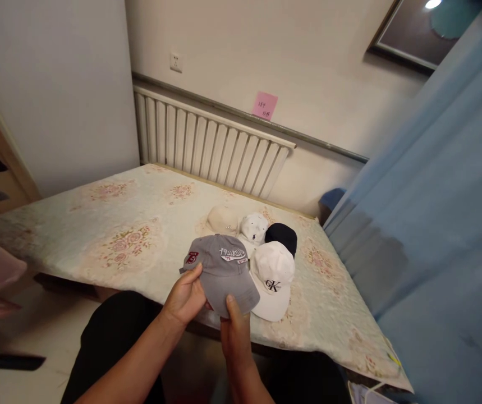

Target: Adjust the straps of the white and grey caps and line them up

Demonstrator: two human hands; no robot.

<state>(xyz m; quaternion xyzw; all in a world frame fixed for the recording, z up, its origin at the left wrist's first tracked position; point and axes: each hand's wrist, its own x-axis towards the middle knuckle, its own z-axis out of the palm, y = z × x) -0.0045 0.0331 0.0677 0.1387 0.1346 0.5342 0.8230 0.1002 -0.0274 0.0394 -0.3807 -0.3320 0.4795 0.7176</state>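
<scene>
A grey baseball cap (223, 271) with white lettering and a red patch is held over the near edge of the bed. My left hand (184, 300) grips its left side, thumb on top. My right hand (234, 330) holds the brim from below, thumb on the brim. Just right of it a white cap (272, 276) with black letters lies on the bed. Behind lie a beige cap (221, 219), a white cap (253, 226) with dark dots and a black cap (281, 235).
The bed (127, 224) has a pale floral cover. A white radiator (207, 140) lines the wall behind it, with a pink note (265, 105) above. A blue curtain (443, 213) hangs at the right. My dark-trousered knees are below the bed's near edge.
</scene>
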